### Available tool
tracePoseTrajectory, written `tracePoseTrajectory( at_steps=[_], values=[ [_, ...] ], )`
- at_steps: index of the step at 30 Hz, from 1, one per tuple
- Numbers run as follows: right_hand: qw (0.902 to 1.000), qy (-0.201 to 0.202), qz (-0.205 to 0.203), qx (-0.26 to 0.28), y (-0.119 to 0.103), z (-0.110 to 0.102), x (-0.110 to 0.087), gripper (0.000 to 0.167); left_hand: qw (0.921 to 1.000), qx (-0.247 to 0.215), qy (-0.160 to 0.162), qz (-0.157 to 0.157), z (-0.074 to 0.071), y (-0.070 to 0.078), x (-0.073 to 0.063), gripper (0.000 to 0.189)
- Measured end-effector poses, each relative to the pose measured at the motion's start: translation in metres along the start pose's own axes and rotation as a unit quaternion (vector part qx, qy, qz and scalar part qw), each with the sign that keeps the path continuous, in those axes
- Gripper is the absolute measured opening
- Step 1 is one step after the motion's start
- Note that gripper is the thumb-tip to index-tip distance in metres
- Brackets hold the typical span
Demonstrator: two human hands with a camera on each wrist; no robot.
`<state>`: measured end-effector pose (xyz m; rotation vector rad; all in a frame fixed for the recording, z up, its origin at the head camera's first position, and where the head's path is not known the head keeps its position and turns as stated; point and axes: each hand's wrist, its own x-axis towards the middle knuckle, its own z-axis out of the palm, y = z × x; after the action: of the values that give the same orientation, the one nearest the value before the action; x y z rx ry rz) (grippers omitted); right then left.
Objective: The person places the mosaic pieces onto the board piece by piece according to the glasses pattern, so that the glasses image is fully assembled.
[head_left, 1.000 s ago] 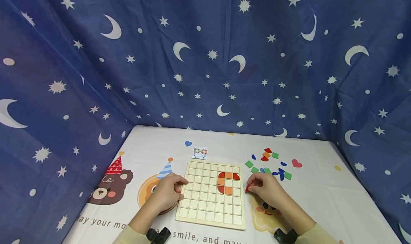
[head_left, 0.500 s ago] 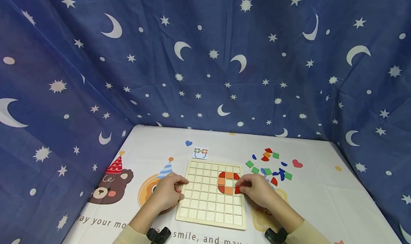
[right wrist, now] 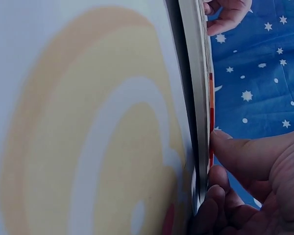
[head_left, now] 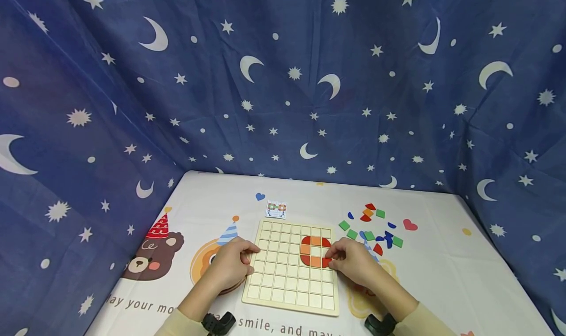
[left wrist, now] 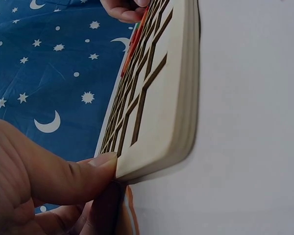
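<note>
A pale wooden grid board [head_left: 277, 283] lies on the table, with a ring of red and orange pieces [head_left: 305, 249] in its right half. My left hand [head_left: 231, 265] holds the board's left edge; in the left wrist view the thumb [left wrist: 100, 166] sits on the rim near a corner. At the lower right of the ring, my right hand [head_left: 353, 261] pinches a red quarter-circle piece [head_left: 325, 262] that appears to lie in its cell. In the right wrist view, the thumb [right wrist: 230, 147] touches the board's edge area and the other fingers curl beside it.
Loose green squares [head_left: 344, 225], red and orange pieces [head_left: 368, 212] and blue half-rounds [head_left: 388, 238] are scattered right of the board. One red piece [head_left: 378, 249] lies near my right wrist. A small pattern card [head_left: 276, 209] stands behind the board; a starry curtain [head_left: 283, 80] surrounds the table.
My right hand has moved left from beside the board onto its right edge, bringing the red piece down to the ring's lower right corner. The left hand stays put.
</note>
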<state>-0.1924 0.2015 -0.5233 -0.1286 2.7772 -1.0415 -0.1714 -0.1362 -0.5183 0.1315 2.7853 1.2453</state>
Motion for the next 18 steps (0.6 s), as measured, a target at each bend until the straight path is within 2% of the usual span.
tracePoseTrajectory(
  at_steps=[8,14,18],
  values=[
    [0.9999,-0.005,-0.012,-0.007,-0.001,0.002,0.001,0.025,1.0000,0.000,-0.002,-0.006,0.000,0.000,0.000,0.047],
    [0.9999,-0.003,0.008,0.014,0.000,-0.003,0.000,0.023,1.0000,0.003,0.000,0.004,0.000,0.000,0.000,0.047],
    [0.9997,0.011,0.022,0.008,0.007,-0.013,0.000,0.021,1.0000,0.001,-0.002,0.005,-0.001,0.001,0.000,0.046]
  ],
)
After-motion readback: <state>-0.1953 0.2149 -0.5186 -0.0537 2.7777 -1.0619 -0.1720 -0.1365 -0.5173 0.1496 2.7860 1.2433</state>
